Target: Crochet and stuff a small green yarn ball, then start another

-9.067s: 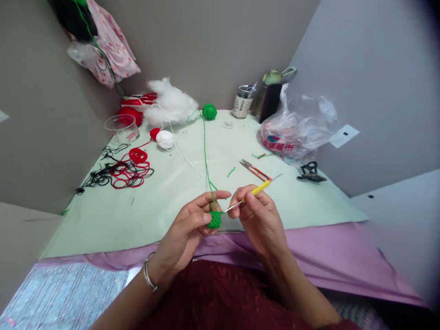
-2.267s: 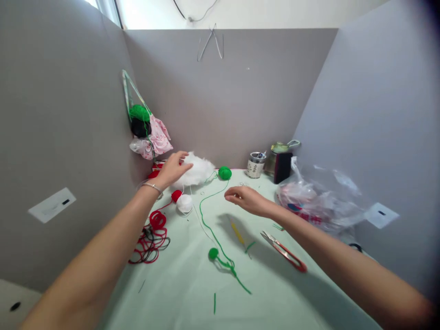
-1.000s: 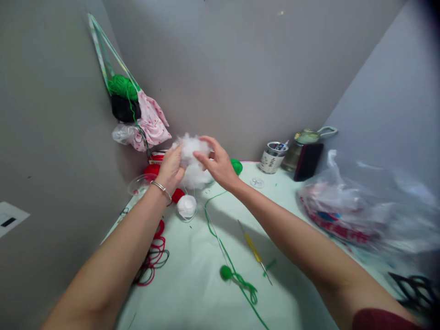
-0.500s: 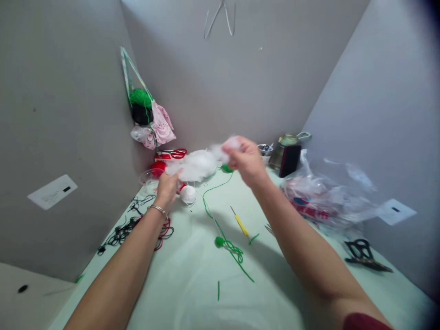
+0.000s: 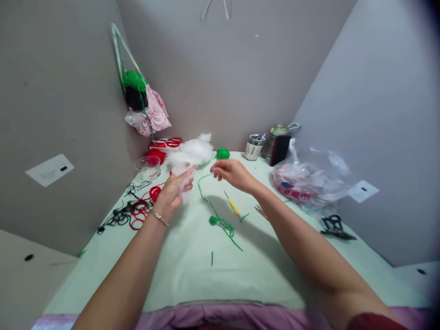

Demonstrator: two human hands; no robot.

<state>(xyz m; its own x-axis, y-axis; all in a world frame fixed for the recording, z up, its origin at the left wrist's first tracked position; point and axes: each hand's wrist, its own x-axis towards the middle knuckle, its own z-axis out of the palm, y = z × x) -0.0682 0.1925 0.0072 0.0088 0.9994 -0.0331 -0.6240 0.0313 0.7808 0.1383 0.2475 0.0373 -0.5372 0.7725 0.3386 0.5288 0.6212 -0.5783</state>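
Landmark: yellow crochet hook (image 5: 233, 206), lying on bench (image 5: 192, 279). Left hand (image 5: 182, 182) is left of the hook, gripping a tuft of white fluff (image 5: 185, 194), some hanging below the fingers. Right hand (image 5: 216, 171) is raised just beyond the hook's far end, fingers curled; can't tell if fully closed or pinching anything. White fluff pile (image 5: 194, 150) sits beyond the hook, to its left. Green yarn ball (image 5: 223, 153) beyond hook, right of pile. Small green crocheted piece (image 5: 213, 220) just left of hook, nearer side. Scissors (image 5: 260, 211) right of hook, partly hidden by right forearm.
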